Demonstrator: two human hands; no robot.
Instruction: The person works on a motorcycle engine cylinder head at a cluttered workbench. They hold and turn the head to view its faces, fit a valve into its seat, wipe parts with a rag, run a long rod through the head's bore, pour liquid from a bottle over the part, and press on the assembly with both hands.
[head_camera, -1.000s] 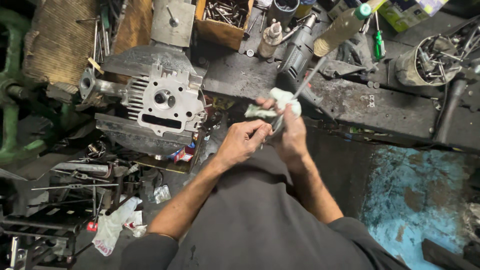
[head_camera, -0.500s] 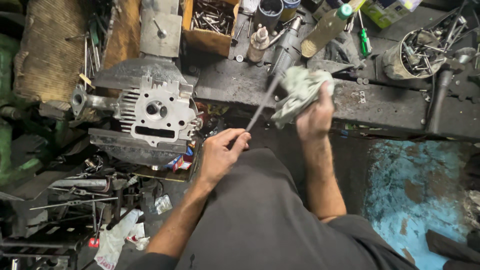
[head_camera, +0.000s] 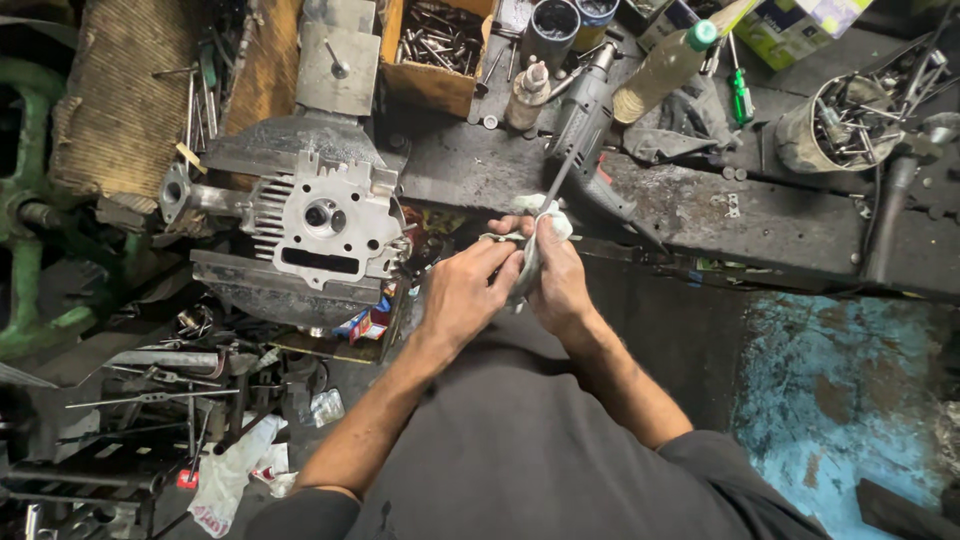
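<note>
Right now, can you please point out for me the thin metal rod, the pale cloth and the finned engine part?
thin metal rod (head_camera: 562, 172), head view, on its bare middle shaft.
pale cloth (head_camera: 556, 213), head view, on the bunched top above the hands.
finned engine part (head_camera: 322, 222), head view, on its flat front face.

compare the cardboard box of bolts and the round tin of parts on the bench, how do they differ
The cardboard box is square-sided and brown, while the round tin is a grey cylinder. The box sits at the back of the bench above the engine head, left of the hands; the tin stands far to the right. Long pieces stick out over the tin's rim; the box's bolts lie inside. Both are open-topped and hold loose metal parts.
</note>
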